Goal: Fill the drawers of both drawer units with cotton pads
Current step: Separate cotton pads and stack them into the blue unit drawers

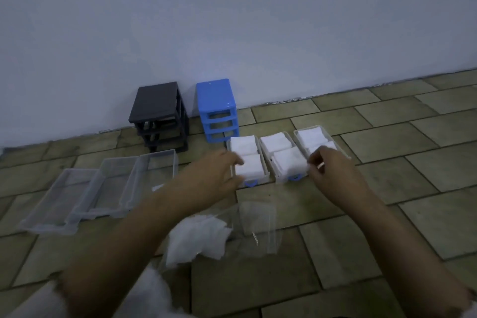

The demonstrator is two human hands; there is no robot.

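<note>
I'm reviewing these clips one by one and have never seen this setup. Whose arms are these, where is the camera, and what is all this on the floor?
There is no machine here. One camera worn on a person's head looks down at their bare arms over a tiled floor.

Against the wall stand a black drawer unit and a blue drawer unit, both with drawers removed. Three small drawers with cotton pads lie in a row; three clear drawers lie further left and look empty. Nearer the camera is a clear bag of pads.

The left hand touches the leftmost filled drawer. The right hand is at the rightmost one, fingers pinched; what they hold is unclear.
</note>
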